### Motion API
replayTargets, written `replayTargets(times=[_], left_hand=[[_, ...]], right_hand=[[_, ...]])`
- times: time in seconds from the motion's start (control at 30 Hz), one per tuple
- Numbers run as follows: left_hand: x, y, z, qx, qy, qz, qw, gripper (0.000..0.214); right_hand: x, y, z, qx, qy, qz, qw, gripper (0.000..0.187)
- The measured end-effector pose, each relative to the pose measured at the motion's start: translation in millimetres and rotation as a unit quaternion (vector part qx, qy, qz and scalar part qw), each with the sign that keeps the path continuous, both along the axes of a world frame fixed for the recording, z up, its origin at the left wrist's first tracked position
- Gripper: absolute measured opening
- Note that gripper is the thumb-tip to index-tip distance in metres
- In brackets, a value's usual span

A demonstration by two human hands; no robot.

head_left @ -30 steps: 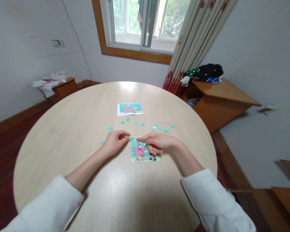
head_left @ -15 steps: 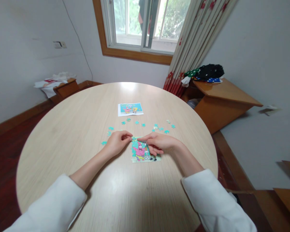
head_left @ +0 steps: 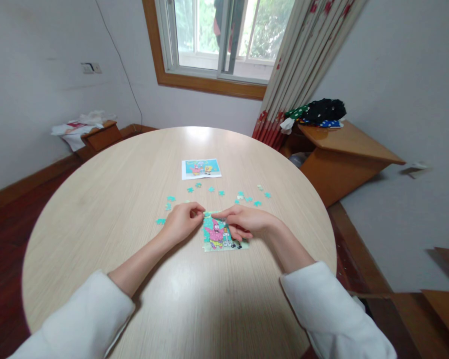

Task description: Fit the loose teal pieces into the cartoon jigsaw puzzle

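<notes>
Bare left hand (head_left: 182, 222) has nudged up to the teal-and-pink rectangular jigsaw (head_left: 216, 235), likely corner-fitting, fingertips bunched, hold unclear; bare right hand (head_left: 250, 218) half-open, seemingly empty.

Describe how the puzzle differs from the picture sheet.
The right hand covers part of the puzzle; the sheet is uncovered. The puzzle lies closer to the camera than the sheet. The sheet has a white left edge; the puzzle shows none. Both are colourful and lie on the table.

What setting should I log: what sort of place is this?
Probably a room at home: a flower-patterned curtain by the window, cloth piled on wooden furniture, and a jigsaw on a round table.
</notes>
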State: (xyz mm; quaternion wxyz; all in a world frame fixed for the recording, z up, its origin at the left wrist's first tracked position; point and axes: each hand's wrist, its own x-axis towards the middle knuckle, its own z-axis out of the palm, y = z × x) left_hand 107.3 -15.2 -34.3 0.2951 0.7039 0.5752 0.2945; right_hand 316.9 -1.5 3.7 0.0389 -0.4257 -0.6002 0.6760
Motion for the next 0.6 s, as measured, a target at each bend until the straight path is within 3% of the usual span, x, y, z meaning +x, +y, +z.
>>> replayTargets(times=[0.6], left_hand=[[5.5,-3.5,12.1,-0.016,0.041,0.018,0.999,0.012]], right_hand=[[-0.7,-0.6,2.3,-0.001,-0.004,0.006,1.0,0.055]])
